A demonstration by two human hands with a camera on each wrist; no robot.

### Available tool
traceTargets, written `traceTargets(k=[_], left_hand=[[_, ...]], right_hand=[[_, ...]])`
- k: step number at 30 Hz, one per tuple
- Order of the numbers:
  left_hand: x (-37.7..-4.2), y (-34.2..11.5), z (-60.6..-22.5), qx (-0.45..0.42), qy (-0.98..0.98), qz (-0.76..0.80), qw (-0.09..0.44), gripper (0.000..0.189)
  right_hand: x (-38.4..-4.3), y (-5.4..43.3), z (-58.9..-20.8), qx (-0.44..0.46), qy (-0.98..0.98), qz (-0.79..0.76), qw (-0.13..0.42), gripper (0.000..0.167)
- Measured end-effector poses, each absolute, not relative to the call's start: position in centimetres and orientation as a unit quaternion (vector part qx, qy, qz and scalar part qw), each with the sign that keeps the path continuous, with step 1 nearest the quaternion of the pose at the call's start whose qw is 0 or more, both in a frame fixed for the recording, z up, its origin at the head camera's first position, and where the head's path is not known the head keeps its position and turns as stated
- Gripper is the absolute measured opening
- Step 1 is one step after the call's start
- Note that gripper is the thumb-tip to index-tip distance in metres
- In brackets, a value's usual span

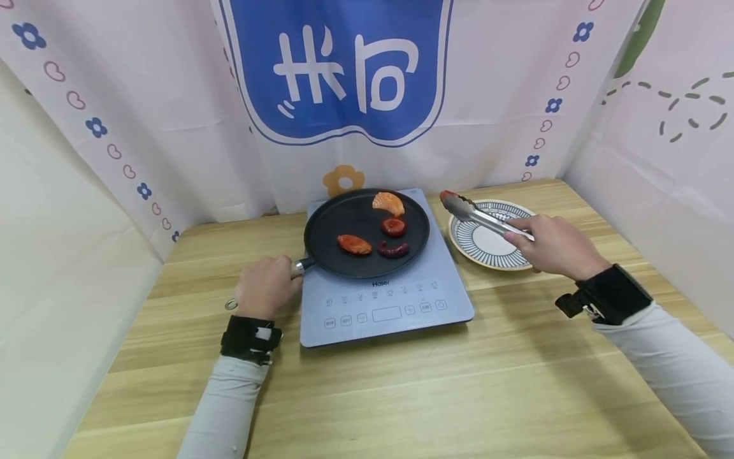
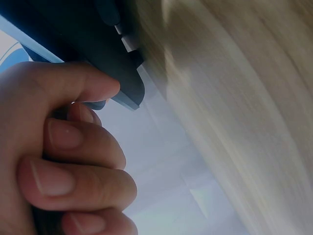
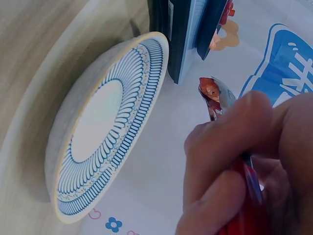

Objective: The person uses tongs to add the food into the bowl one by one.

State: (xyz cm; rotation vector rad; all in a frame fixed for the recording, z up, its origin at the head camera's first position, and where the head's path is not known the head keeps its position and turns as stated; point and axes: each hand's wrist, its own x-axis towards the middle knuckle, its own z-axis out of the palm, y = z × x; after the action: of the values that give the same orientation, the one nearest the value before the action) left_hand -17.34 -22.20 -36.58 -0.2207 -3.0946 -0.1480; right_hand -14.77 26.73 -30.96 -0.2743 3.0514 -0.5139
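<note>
My left hand (image 1: 265, 287) grips the handle of a flat black frying pan (image 1: 327, 229), its fingers curled round it in the left wrist view. In the pan lie an orange striped piece (image 1: 388, 203), a round red piece (image 1: 393, 226), an orange-red oval piece (image 1: 353, 244) and a dark red curved piece (image 1: 393, 250). With my right hand (image 1: 559, 245) I hold metal tongs (image 1: 487, 220) over the far side of a blue-patterned white plate (image 1: 487, 245). Between the tongs' tips is a small red food piece (image 3: 210, 90), partly hidden by the metal.
The pan sits on a grey Haier induction cooker (image 1: 387, 331) on the wooden table (image 1: 367, 395). A small ring (image 1: 231, 304) lies beside my left hand. Behind hangs a white curtain with a blue emblem (image 1: 344, 64); another printed cloth (image 1: 676, 140) closes the right side.
</note>
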Motion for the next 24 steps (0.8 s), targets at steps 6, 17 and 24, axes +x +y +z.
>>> traceTargets(k=[6, 17, 24], left_hand=[[-17.3, -22.3, -36.5, -0.072, -0.996, -0.046, 0.018, 0.034], [-17.3, -22.2, -36.6, -0.068, -0.996, -0.049, 0.015, 0.032], [-17.5, -22.2, -36.6, -0.065, -0.996, -0.052, 0.009, 0.032]], right_hand=[[-15.0, 26.5, -30.8, -0.089, 0.984, -0.154, -0.003, 0.051], [-15.2, 25.8, -30.1, -0.086, 0.987, -0.137, -0.006, 0.048], [-15.1, 24.6, -29.4, -0.084, 0.985, -0.147, 0.026, 0.045]])
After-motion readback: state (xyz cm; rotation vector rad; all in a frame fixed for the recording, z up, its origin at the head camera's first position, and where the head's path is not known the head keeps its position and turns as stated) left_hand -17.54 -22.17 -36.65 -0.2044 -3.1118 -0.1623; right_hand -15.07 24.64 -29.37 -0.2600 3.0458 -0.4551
